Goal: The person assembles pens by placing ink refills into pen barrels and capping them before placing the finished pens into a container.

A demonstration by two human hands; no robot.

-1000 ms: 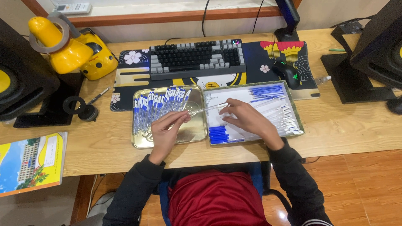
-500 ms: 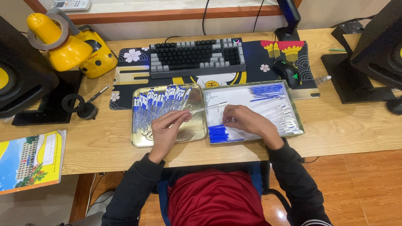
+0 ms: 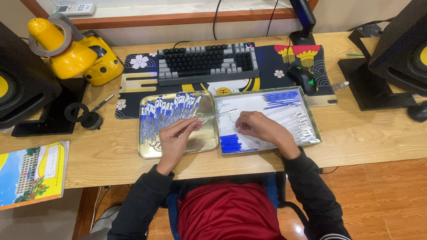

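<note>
1. Two trays lie side by side on the counter: a gold tray heaped with blue-capped pens, and a white tray holding pen parts.
2. The left hand pinches one clear pen barrel over the gap between both trays.
3. The right hand rests, fingers curled, inside the white tray; whether it holds anything is hidden.
4. One yellow booklet lies at the counter's left edge.

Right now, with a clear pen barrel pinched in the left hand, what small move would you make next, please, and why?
Probably bring the right hand up with a part for the clear barrel, which the left hand holds over the gap between the gold tray and white tray. The right hand rests by the blue caps.
</note>
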